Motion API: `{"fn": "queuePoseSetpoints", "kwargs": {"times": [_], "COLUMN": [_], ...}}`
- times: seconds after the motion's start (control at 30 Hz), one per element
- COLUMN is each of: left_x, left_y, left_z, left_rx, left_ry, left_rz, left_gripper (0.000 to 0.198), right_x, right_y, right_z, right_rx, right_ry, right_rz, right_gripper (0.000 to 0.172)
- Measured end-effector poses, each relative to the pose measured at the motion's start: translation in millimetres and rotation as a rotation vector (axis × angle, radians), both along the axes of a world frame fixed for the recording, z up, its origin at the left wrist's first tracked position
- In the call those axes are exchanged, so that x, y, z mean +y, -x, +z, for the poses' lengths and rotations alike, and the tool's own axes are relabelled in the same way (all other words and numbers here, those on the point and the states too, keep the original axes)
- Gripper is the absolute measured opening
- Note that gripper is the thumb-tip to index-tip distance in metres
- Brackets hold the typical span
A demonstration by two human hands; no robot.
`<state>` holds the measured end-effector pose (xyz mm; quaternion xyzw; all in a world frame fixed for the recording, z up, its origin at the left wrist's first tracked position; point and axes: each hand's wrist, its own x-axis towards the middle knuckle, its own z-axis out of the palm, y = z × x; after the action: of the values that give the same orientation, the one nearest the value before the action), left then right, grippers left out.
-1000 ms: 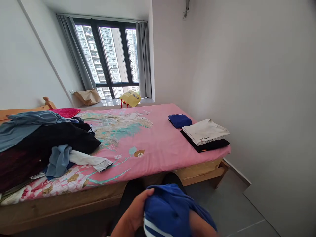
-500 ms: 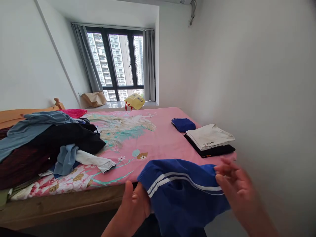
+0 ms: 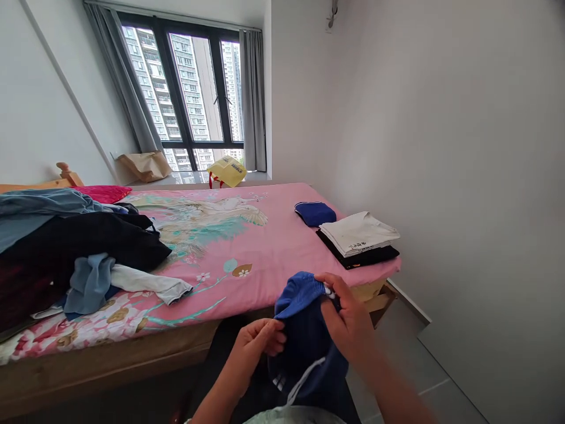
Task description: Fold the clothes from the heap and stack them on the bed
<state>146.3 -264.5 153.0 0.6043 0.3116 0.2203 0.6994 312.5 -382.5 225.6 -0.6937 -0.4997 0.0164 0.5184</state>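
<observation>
Both of my hands hold a pair of blue shorts with white stripes, low over my lap in front of the bed. My left hand pinches the edge at the left side. My right hand is closed on the gathered ribbed band at the upper right, thumb towards me. A white cord hangs across the lower front of the cloth. The far side of the shorts is hidden, and their lower part bunches towards my lap.
On the bed, a folded blue garment lies beside a stack of folded white shirts on black cloth. A loose clothes pile covers the left side. A yellow bag and paper bag sit by the window.
The shorts were stretched wide between my hands; now my hands are closer together and the cloth is gathered. My right hand has moved left and closed on the band. The view has shifted slightly right.
</observation>
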Motion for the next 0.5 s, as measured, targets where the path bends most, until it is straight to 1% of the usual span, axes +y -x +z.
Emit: {"fn": "queuePoseSetpoints", "kwargs": {"times": [0.07, 0.1, 0.13, 0.17, 0.2, 0.27, 0.3, 0.33, 0.4, 0.43, 0.47, 0.5], "left_x": [10, 11, 9, 5, 0, -14, -21, -27, -36, -39, -42, -45], "left_y": [5, 6, 6, 4, 2, -3, -5, -7, -7, -7, -7, -7], "left_z": [-23.5, -34.1, -42.7, -48.6, -51.6, -49.4, -45.0, -39.3, -26.1, -19.5, -13.6, -8.6], "left_rx": [0.143, 0.208, 0.254, 0.282, 0.289, 0.237, 0.203, 0.174, 0.136, 0.128, 0.124, 0.123], "left_ry": [-0.098, -0.152, -0.198, -0.23, -0.249, -0.279, -0.303, -0.339, -0.437, -0.489, -0.53, -0.559], "left_rz": [0.111, 0.151, 0.149, 0.107, 0.038, -0.099, -0.113, -0.082, 0.03, 0.05, 0.025, -0.039], "left_gripper": [0.05, 0.051, 0.051, 0.051, 0.051, 0.053, 0.052, 0.048, 0.035, 0.031, 0.028, 0.026], "right_x": [2, 3, 5, 7, 9, 13, 15, 16, 18, 18, 18, 18], "right_y": [-5, -6, -6, -6, -6, -6, -6, -7, -10, -11, -11, -11], "right_z": [4.7, 7.0, 9.0, 10.7, 12.0, 13.7, 14.3, 14.6, 15.0, 15.0, 14.7, 14.3], "right_rx": [0.009, 0.012, 0.016, 0.016, 0.013, -0.004, -0.016, -0.027, -0.028, -0.017, -0.003, 0.012], "right_ry": [-0.059, -0.081, -0.099, -0.115, -0.125, -0.141, -0.146, -0.147, -0.136, -0.13, -0.123, -0.121], "right_rz": [-0.033, -0.044, -0.052, -0.055, -0.055, -0.055, -0.063, -0.075, -0.101, -0.111, -0.115, -0.115], "right_gripper": [0.031, 0.03, 0.029, 0.028, 0.028, 0.026, 0.025, 0.025, 0.024, 0.024, 0.025, 0.025]}}
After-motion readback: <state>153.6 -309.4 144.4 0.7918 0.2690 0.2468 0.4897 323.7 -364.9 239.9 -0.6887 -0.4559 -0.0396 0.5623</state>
